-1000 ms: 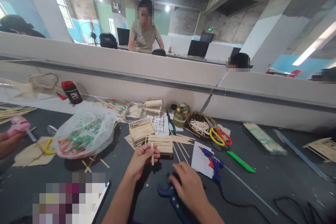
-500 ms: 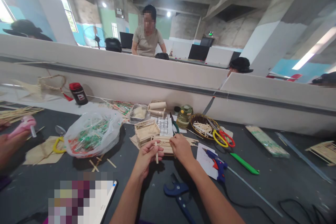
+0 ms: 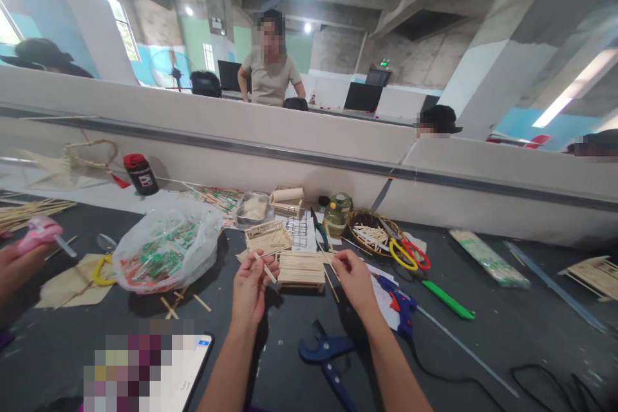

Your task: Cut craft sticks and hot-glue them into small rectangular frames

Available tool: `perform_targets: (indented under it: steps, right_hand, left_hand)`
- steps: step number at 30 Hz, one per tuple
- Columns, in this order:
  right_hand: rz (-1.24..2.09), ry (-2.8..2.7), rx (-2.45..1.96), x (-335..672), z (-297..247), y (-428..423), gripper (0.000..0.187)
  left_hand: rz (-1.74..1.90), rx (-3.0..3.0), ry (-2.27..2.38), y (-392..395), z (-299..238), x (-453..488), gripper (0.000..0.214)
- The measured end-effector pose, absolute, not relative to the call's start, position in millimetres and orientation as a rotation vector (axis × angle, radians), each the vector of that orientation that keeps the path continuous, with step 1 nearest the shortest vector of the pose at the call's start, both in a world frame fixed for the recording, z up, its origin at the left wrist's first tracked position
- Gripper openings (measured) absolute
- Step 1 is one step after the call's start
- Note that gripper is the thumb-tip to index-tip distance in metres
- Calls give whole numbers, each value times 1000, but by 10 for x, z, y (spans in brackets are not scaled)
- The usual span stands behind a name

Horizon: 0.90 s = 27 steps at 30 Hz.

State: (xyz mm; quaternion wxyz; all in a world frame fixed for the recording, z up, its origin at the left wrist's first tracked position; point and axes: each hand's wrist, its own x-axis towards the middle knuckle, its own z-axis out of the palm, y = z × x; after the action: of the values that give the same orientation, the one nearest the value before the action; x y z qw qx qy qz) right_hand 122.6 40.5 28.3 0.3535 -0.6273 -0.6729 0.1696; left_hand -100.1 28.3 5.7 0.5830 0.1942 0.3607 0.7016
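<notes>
My left hand [image 3: 252, 290] is closed around a short wooden stick [image 3: 265, 268], which tilts down to the right. Between my hands sits a small slatted stick model [image 3: 302, 268], raised on short legs. My right hand [image 3: 356, 280] is at its right, fingers pinched on thin wooden sticks [image 3: 332, 278] that slant beside the model; how many it grips is unclear. Just behind stands a box-like stick piece with railings [image 3: 267, 236]. A blue pipe cutter [image 3: 328, 351] lies on the table in front of my hands.
A plastic bag of wrapped pieces [image 3: 167, 248] lies left, a phone [image 3: 193, 367] in front. To the right are a glue gun [image 3: 398, 299] with a cord, scissors [image 3: 408, 254], a stick basket [image 3: 371, 232] and a green cutter [image 3: 449, 300]. Another person's hand holds a pink glue gun [image 3: 41, 234].
My hands have moved apart: the left one left with its stick, the right one off the slatted model to its right side. The model is now uncovered, with thin sticks beside it.
</notes>
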Motion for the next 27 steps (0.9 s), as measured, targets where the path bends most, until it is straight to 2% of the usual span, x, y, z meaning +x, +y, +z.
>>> perform_targets:
  steps: [5,8,17,22,27]
  right_hand:
    - [1054,-1143,-1315,1314,124,209,40]
    - [1211,-925,-1193,1327,99,134,36]
    - [1242,-985,-1137,1297,243,-8,29]
    - [1213,-1313,-1219,1097,109,-131,22]
    - [1139,-1333,-1349,977,-65,-166,20]
  left_hand:
    - [1622,410,860,291,10,-977,45]
    - [1666,388,869,300,13,-989,45]
    - [1406,494,825,198,57,-694,44]
    - [1232,613,787,74,94,-444,42]
    - [1171,640,766,49,43,-352,47]
